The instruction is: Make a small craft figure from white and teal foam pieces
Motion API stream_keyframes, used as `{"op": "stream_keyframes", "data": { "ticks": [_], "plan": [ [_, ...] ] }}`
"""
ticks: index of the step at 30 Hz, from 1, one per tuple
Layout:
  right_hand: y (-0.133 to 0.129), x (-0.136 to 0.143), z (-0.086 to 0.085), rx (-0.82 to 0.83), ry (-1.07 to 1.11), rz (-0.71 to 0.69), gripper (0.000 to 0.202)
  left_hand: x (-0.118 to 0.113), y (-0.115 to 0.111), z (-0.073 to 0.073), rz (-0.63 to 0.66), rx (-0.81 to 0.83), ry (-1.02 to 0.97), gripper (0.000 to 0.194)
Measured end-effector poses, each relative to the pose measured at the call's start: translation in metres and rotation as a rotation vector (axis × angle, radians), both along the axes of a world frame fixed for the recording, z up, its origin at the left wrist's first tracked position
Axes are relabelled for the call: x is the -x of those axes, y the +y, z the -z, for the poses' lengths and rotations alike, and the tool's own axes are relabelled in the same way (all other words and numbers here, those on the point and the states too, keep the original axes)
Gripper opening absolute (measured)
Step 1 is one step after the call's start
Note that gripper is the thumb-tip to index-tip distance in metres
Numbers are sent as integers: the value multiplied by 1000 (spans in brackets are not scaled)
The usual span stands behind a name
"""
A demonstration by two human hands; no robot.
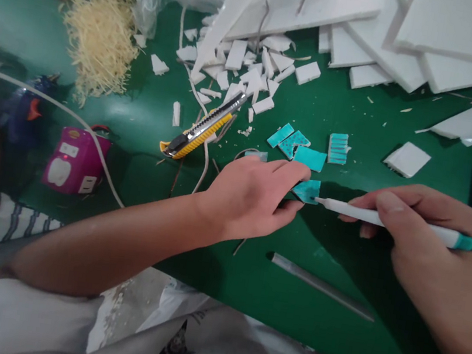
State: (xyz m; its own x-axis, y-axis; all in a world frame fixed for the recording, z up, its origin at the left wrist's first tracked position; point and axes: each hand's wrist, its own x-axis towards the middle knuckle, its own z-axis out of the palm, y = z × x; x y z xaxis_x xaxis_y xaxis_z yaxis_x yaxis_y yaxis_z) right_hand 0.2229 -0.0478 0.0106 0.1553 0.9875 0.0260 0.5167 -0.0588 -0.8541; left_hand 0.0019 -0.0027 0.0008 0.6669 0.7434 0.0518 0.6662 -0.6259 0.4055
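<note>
My left hand pinches a small teal-coloured foam piece against the green table, its edge sticking out past the fingertips. In my right hand is a white marker pen with a teal end, held nearly level. The pen's tip touches the right edge of the foam piece or lies just beside it. Just beyond lie several other teal foam pieces: a plain one, a dotted one and a striped one. A bare white foam block sits farther right.
A yellow utility knife lies near white foam scraps. Foam boards are stacked behind. A pile of thin sticks, a magenta power adapter, a white cable and a grey rod are on the table.
</note>
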Motion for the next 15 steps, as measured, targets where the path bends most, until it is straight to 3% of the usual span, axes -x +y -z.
{"op": "stream_keyframes", "data": {
  "ticks": [15],
  "plan": [
    [-1, 0, -1, 6, 2, -6, 22, 0, 0, 0, -1, -13, 3, 21]
  ]
}}
